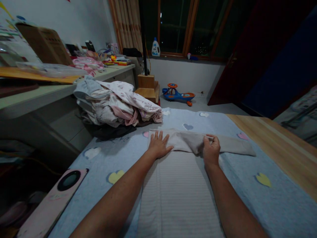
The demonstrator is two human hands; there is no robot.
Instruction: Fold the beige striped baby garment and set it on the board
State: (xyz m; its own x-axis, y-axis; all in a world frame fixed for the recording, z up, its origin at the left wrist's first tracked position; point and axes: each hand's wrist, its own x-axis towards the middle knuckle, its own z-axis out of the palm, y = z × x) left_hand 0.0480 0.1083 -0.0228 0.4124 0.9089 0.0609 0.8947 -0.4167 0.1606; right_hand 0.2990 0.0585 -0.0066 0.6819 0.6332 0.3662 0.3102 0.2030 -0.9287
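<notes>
Your left hand point(159, 145) lies flat with its fingers spread, pressing on the left end of the garment's point(184, 191) folded far end and grasping nothing. Your right hand point(211, 150) pinches the fold between thumb and fingers, and the cloth bunches just beside it. The garment, pale and striped, lies along the middle of the blue sheet point(235, 185), running from the near edge of view towards the sheet's far edge. Past your right hand, a plain length of it reaches towards the sheet's right edge, where bare wood point(274, 142) shows.

At the sheet's far left corner you have a heap of clothes point(116, 105), apart from the garment. The pink phone point(53, 201) is at the sheet's left edge, near you. Beyond that edge stands a tabletop point(119, 69) with a box point(48, 44) towards its near end. A ride-on toy point(178, 95) stands on the floor past the sheet's far edge.
</notes>
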